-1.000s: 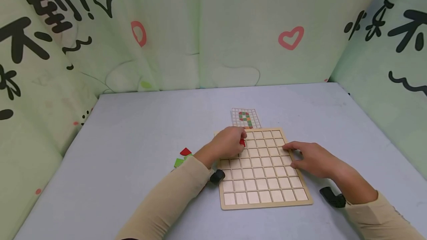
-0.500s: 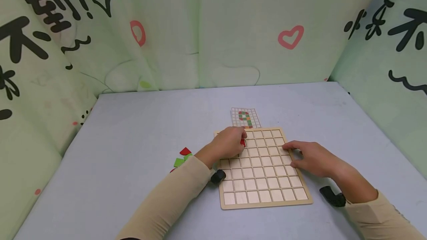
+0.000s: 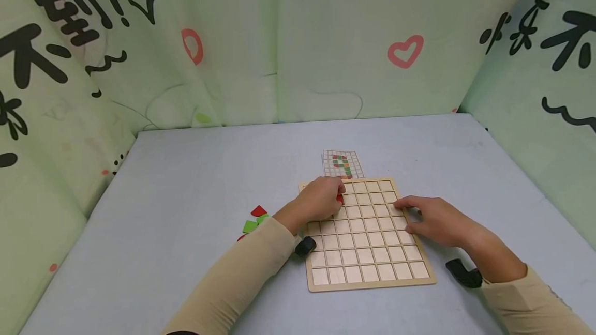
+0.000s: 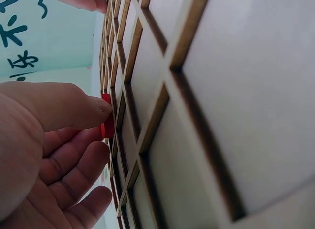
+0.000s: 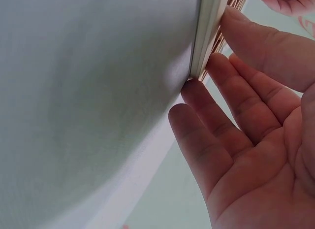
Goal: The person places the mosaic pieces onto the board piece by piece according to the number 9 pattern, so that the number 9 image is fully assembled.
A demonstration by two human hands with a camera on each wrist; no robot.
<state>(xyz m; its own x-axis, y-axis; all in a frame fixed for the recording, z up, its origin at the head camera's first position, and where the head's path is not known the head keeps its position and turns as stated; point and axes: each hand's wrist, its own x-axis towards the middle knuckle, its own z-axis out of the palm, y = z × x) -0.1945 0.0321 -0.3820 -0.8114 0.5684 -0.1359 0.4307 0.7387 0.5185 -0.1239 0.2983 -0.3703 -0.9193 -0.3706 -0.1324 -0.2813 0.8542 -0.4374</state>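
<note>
Pinching red tile (image 4: pixel 107 128) with left hand (image 3: pixel 316 200) near far edge of board (image 3: pixel 363 242) — touching its right edge with loosely extended right hand (image 3: pixel 440 221).

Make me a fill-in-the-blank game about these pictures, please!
1. The left hand pinches a ____ piece.
2. The right hand touches the grid board's ____ edge, not its left one.
3. The loose pieces near the left sleeve are red and ____.
4. The pink outline toward the right of the back curtain is a ____ shape.

Missing words: red; right; green; heart.
</note>
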